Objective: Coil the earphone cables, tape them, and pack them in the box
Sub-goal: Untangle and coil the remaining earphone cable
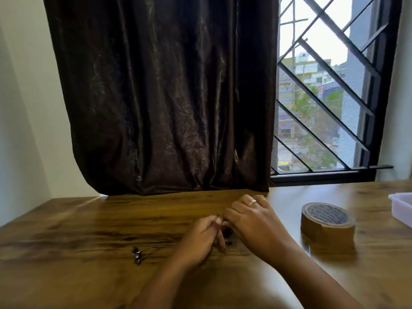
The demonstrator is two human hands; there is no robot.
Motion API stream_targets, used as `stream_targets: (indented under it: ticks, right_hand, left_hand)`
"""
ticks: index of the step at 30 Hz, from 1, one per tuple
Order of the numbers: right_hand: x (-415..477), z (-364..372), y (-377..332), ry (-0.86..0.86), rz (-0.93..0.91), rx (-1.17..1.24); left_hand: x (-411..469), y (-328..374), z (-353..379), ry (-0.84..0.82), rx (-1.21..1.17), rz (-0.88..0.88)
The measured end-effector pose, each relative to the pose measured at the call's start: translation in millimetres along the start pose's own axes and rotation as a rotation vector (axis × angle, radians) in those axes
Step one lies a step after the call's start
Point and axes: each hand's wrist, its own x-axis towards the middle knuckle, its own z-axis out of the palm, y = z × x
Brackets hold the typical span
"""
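Nearest item: earphone cables (153, 252), lying on the bench (78, 230), the earbud ends (136, 256) resting well to the left of both hands and the thin strands running rightward toward the left hand (200, 238), long axis roughly left to right. The left hand's grip is curling in and appearing to pinch a dark gathered part of the cable. The right hand (256, 219) is arching over the same spot and touching the left, but its fingertips are hidden, so its grip cannot be told. By judgement, the loose length is trailing on the left side, so the left hand is sitting nearer for feeding it in. Beyond, to the right: tape roll (327, 221), lying flat, apart from the right hand. Farther right: box (399, 204), showing partly at the frame edge.
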Motion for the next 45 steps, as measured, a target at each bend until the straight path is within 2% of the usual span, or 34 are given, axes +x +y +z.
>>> stream_targets:
  ticks: [4,8,12,16,19,23,26,28,35,39,45]
  right_hand:
    - [-2,-3,2,0.059,0.08,-0.07]
    - [-2,-3,7,0.044,0.205,-0.08]
    - [0,-2,3,-0.018,0.28,-0.112]
    - [-2,-1,2,-0.151,0.355,-0.052]
    - [-3,2,-5,-0.25,0.304,0.093]
    - [2,6,-22,-0.306,0.303,0.365]
    - [4,6,-31,-0.386,0.358,0.555]
    - [5,8,-33,-0.412,0.357,0.576]
    - [1,8,-30,-0.412,0.334,0.471]
    - [-2,4,-24,-0.542,0.317,0.349]
    - [3,11,-31,-0.743,0.191,0.609]
  left_hand:
    - [-2,5,1,0.03,-0.044,0.006]
    - [-1,13,0,0.157,0.03,0.099]
    - [-2,17,-1,0.149,-0.04,0.107]
    - [-6,27,-5,0.065,-0.382,0.053]
    - [-7,32,-2,0.027,-0.672,0.064]
    - [-4,30,-5,0.111,-0.915,0.091]
    - [-4,29,-9,0.203,-0.955,0.096]
    - [-4,30,-12,0.265,-0.996,0.094]
    - [-2,28,-19,0.441,-1.027,0.103]
    - [-3,28,-21,0.487,-1.049,0.107]
    - [-1,26,-27,0.56,-1.041,0.16]
